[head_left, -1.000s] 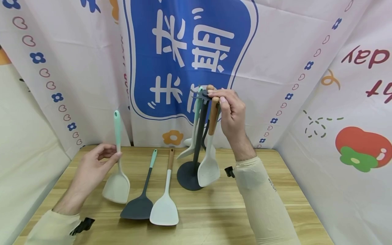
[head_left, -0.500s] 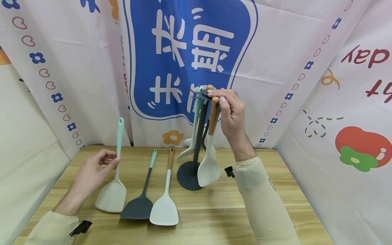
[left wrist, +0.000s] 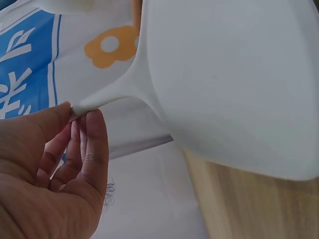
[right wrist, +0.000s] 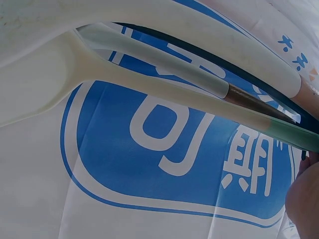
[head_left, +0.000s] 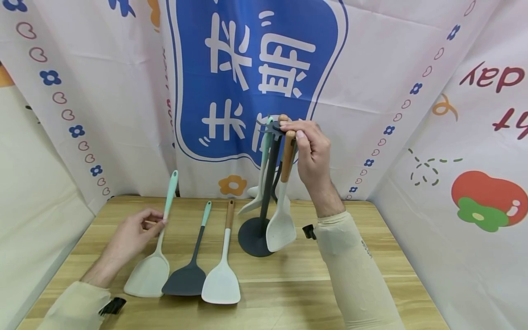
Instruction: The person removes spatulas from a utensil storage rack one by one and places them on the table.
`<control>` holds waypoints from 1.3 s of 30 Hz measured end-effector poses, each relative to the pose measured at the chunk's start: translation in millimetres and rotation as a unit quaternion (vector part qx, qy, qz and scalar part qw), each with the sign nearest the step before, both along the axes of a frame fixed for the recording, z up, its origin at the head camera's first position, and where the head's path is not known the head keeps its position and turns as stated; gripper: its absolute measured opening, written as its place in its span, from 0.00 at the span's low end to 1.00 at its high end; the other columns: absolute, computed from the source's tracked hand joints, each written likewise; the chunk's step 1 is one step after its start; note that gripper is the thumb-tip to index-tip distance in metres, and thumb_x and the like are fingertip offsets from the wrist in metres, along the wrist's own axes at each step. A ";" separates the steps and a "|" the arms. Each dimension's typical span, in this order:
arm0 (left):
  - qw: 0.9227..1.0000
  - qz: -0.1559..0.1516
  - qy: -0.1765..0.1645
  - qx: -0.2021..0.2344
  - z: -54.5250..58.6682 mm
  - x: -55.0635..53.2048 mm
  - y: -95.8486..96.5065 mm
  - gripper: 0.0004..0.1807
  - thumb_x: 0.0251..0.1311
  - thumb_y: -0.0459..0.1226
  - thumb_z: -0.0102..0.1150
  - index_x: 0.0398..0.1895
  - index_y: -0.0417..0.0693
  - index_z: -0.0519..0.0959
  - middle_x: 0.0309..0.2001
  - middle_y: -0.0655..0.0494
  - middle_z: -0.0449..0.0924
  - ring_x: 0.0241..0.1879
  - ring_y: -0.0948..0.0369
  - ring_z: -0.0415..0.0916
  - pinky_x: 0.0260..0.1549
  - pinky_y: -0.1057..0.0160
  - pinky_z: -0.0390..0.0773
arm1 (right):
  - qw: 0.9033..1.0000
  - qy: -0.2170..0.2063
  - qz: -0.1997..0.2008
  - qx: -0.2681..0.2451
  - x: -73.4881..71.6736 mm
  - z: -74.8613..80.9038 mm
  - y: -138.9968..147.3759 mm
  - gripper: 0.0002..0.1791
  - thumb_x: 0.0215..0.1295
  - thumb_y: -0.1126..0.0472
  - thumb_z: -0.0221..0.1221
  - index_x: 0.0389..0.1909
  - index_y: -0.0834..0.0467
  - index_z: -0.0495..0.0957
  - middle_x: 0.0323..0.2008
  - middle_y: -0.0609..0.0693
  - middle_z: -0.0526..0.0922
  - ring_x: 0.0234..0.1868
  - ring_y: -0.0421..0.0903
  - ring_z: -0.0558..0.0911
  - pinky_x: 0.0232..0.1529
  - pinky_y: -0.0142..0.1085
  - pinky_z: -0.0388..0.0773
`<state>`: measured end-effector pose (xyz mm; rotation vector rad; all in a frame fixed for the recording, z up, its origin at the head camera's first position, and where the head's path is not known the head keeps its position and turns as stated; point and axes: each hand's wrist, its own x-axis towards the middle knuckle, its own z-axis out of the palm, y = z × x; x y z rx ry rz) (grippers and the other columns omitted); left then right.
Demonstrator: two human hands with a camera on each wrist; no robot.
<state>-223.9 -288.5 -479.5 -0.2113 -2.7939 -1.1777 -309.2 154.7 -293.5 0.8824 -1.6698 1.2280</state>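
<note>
In the head view my left hand (head_left: 134, 236) pinches a cream spatula (head_left: 149, 275) with a mint handle where handle and shaft meet. Its blade is down at the table's left, and its handle leans up and away. Thumb and fingertips on the shaft show in the left wrist view, with the broad blade (left wrist: 234, 84) beyond. My right hand (head_left: 314, 149) grips the top of a dark utensil stand (head_left: 269, 183), thumb by the wooden handle of a hanging white turner (head_left: 282, 229). Several other utensils hang there, partly hidden. In the right wrist view, a mint-handled cream utensil (right wrist: 164, 89) crosses in front.
A dark spatula with a mint handle (head_left: 187, 277) and a white spatula with a wooden handle (head_left: 222, 282) lie side by side on the wooden table (head_left: 284, 293). Printed cloth (head_left: 371, 55) closes off the back and sides.
My left hand has lowered the cream spatula: its blade has come towards me and slightly left, its handle end down and to the right. The right hand and stand have stayed put.
</note>
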 end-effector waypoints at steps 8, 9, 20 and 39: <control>0.999 -0.014 -0.032 0.004 -9.1 -6.7 -2.9 0.15 0.88 0.39 0.66 0.65 0.37 0.85 0.55 0.39 0.93 0.46 0.57 0.92 0.39 0.67 0.91 | 1.000 0.000 0.001 -0.004 0.0 -1.3 0.5 0.22 0.86 0.64 0.49 0.50 0.71 0.91 0.49 0.72 0.94 0.62 0.43 0.89 0.85 0.65 0.79; 0.999 -0.016 -0.036 0.007 -9.8 -7.7 -3.0 0.15 0.88 0.39 0.66 0.65 0.36 0.85 0.55 0.38 0.93 0.46 0.57 0.92 0.39 0.67 0.92 | 1.000 0.000 0.000 -0.004 0.0 -1.4 0.6 0.22 0.86 0.64 0.49 0.50 0.71 0.91 0.49 0.72 0.94 0.62 0.43 0.89 0.85 0.64 0.79; 0.998 -0.026 -0.058 -0.003 -17.5 -18.6 -3.9 0.12 0.87 0.35 0.66 0.60 0.33 0.86 0.52 0.37 0.93 0.47 0.49 0.95 0.37 0.64 0.93 | 1.000 0.002 0.001 -0.004 -0.7 -1.7 0.9 0.22 0.86 0.64 0.49 0.50 0.71 0.91 0.49 0.72 0.94 0.62 0.43 0.90 0.84 0.69 0.78; 0.994 -0.049 -0.083 -0.042 -25.3 -33.4 -9.6 0.12 0.85 0.35 0.68 0.57 0.33 0.87 0.44 0.45 0.92 0.35 0.61 0.86 0.30 0.69 0.83 | 1.000 0.003 0.000 -0.004 -0.2 -1.3 -0.1 0.22 0.86 0.64 0.49 0.50 0.71 0.92 0.49 0.72 0.94 0.61 0.43 0.89 0.85 0.57 0.80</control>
